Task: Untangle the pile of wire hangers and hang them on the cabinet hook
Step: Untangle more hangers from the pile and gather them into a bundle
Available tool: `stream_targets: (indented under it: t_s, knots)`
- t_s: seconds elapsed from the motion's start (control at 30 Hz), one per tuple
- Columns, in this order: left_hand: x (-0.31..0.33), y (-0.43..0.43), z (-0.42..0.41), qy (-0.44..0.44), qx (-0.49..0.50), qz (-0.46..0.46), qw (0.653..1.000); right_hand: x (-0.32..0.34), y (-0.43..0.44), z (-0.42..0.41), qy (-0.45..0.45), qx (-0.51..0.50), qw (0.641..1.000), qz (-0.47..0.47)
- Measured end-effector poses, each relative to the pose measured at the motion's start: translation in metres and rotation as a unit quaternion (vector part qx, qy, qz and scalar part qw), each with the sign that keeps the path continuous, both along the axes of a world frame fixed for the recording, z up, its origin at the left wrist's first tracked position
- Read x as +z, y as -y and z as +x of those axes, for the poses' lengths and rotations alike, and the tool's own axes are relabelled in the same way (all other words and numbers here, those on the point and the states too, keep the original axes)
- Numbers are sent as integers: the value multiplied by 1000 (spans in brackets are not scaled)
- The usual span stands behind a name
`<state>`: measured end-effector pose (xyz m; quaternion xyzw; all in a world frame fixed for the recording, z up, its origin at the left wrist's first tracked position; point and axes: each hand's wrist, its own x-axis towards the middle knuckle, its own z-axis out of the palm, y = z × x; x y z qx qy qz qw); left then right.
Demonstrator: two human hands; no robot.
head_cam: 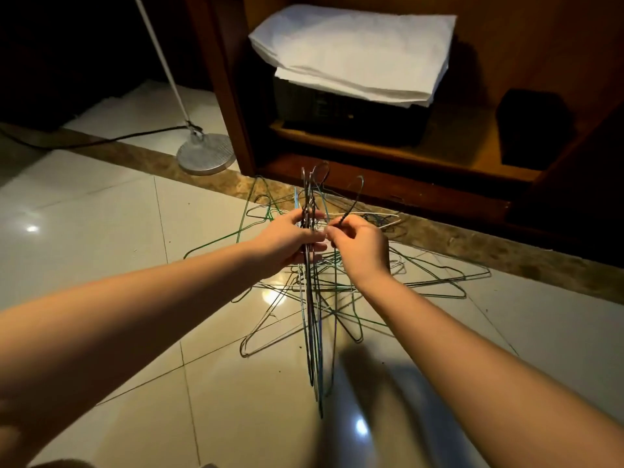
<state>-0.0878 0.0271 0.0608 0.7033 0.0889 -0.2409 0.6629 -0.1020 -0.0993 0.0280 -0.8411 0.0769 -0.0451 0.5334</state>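
A tangled pile of thin wire hangers [435,282] lies on the tiled floor in front of the wooden cabinet [371,184]. My left hand [287,241] is shut on a bunch of several hangers [312,332] held edge-on and upright, their hooks pointing up above my fingers. My right hand [361,244] pinches the twisted neck of a single hanger [354,201] beside the bunch, its hook curving up to the right. The two hands touch at the fingertips. No cabinet hook shows in view.
A floor lamp with a round metal base [206,153] and a black cable stands left of the cabinet. Inside the cabinet sit a dark box covered with white sheets [354,52] and a black object [533,126]. A brown stone strip runs along the cabinet's foot.
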Motion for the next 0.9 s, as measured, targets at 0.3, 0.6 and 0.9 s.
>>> stream_targets:
  t_s: [0.3, 0.6, 0.9]
  knots:
    - [-6, -6, 0, 62, 18, 2, 998, -9, -16, 8, 41, 78, 995, 56]
    - [-5, -49, 20, 62, 70, 27, 995, -33, -16, 56, 80, 52, 992, -84]
    - [-37, -108, 49, 5, 88, 28, 996, -124, 16, 127, -165, 97, 895, -402]
